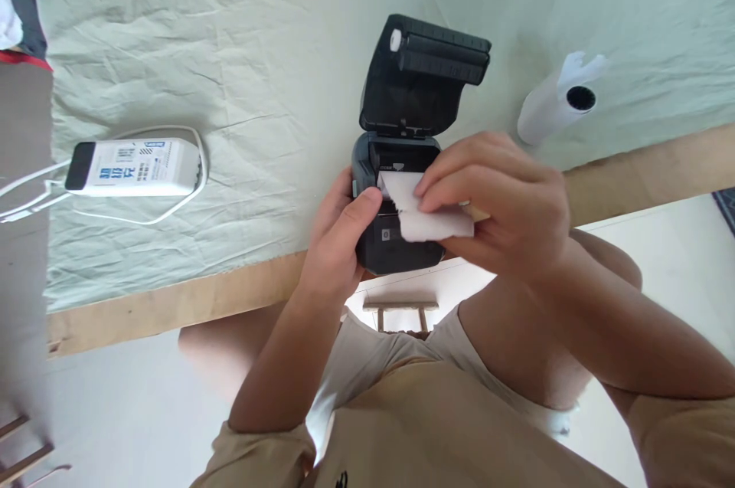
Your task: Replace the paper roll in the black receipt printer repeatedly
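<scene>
While L hand (338, 231) grips printer (396, 204), R hand (505, 201) curled, fingers (448, 170) pinched on paper strip (425, 212).

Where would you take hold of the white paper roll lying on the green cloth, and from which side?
Grip the white paper roll around its middle, fingers coming down from above across its width. It lies on its side on the green cloth, clear of the black printer, its open core facing the table edge, a loose tab curling at that end.
</scene>
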A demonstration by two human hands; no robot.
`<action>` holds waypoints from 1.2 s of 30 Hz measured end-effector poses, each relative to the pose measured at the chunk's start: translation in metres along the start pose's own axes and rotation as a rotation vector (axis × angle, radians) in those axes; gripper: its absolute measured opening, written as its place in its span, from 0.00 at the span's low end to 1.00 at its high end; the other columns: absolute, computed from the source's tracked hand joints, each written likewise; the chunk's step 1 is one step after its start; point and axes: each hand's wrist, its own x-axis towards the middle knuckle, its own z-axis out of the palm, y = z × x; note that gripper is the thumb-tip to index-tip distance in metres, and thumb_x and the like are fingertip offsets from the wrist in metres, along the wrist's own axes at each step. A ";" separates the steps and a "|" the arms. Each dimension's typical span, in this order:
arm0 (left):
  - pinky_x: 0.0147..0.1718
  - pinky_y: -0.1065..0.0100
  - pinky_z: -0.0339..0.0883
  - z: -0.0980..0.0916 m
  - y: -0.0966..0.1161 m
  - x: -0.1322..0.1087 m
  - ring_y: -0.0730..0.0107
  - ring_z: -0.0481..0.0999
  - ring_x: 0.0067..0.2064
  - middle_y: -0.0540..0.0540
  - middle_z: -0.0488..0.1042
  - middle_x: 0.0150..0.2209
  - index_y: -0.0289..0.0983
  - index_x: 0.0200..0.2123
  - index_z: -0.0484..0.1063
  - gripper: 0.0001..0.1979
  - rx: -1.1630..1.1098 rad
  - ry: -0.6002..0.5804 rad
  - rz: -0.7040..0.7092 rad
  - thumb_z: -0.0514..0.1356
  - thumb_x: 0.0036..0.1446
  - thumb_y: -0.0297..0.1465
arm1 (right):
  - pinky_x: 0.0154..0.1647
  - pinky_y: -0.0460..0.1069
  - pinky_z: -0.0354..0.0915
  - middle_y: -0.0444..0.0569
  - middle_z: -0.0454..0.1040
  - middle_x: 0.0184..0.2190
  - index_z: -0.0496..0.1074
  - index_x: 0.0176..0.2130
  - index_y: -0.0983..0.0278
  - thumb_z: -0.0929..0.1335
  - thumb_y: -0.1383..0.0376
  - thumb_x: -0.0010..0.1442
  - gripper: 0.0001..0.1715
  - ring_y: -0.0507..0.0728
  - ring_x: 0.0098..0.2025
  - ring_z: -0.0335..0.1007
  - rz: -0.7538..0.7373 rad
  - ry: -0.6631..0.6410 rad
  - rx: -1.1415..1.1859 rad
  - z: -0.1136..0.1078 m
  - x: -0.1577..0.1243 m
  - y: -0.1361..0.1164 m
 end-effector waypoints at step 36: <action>0.47 0.55 0.84 -0.002 0.001 -0.003 0.42 0.84 0.56 0.40 0.82 0.55 0.44 0.57 0.75 0.32 0.126 0.048 0.047 0.79 0.50 0.38 | 0.58 0.62 0.77 0.53 0.76 0.62 0.62 0.66 0.54 0.65 0.59 0.72 0.26 0.63 0.58 0.77 0.370 -0.145 0.332 0.006 -0.020 0.025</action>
